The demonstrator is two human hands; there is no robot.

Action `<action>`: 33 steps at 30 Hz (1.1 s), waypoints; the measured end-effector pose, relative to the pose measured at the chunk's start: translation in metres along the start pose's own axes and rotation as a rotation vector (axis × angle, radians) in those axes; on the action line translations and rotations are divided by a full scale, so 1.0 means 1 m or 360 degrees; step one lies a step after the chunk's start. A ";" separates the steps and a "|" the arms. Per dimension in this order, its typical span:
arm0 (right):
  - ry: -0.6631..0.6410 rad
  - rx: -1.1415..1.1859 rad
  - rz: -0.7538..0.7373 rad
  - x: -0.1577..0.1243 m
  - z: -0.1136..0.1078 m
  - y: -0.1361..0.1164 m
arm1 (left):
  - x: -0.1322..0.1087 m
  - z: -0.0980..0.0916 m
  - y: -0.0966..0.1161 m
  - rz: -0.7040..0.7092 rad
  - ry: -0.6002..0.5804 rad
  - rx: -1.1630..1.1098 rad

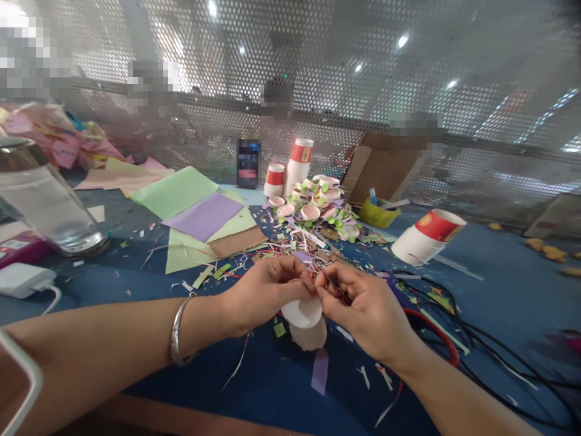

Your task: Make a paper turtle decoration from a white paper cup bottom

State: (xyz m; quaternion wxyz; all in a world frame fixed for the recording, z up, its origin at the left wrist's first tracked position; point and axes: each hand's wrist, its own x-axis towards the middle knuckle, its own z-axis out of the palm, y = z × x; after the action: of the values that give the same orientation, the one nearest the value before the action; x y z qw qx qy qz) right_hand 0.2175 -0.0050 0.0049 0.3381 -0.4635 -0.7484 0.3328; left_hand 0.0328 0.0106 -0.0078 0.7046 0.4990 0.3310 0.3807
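Observation:
My left hand (267, 290) is closed, thumb and fingers pinching a small thin piece whose kind is hidden by the fingers. Opposite it, my right hand (367, 303) grips a thin dark tool (336, 284) that points up and left; whether it is tweezers or a blade I cannot tell. The fingertips of both hands almost meet. Right beneath them is a white paper cup piece (307, 333) with a round white face; whether it is held or stands on the table I cannot tell. A purple paper strip (319, 372) lies just in front of it.
Paper scraps litter the blue table (218, 387). Behind are green paper (177, 191), purple paper (204, 218), a decorated cup pile (313, 209) and stacked paper cups (299, 163). Another cup (426, 236) leans at right, near black cables (494, 345). A water glass (54, 206) stands left.

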 end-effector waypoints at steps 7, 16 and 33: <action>-0.0067 0.0180 -0.0058 -0.004 -0.001 -0.002 | 0.002 0.000 0.006 -0.0183 -0.0083 -0.0290; 0.0351 -0.0033 0.0017 0.008 -0.026 0.010 | -0.003 -0.009 0.003 -0.0177 0.0006 -0.0431; 0.0041 -0.0014 0.0110 0.006 -0.017 0.004 | 0.000 -0.012 -0.002 0.0026 0.0098 0.0006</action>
State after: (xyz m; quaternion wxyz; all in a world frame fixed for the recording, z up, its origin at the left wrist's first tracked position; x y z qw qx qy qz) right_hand 0.2314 0.0052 0.0127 0.3339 -0.4948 -0.7290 0.3350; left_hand 0.0231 0.0159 -0.0130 0.6901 0.4911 0.3491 0.4010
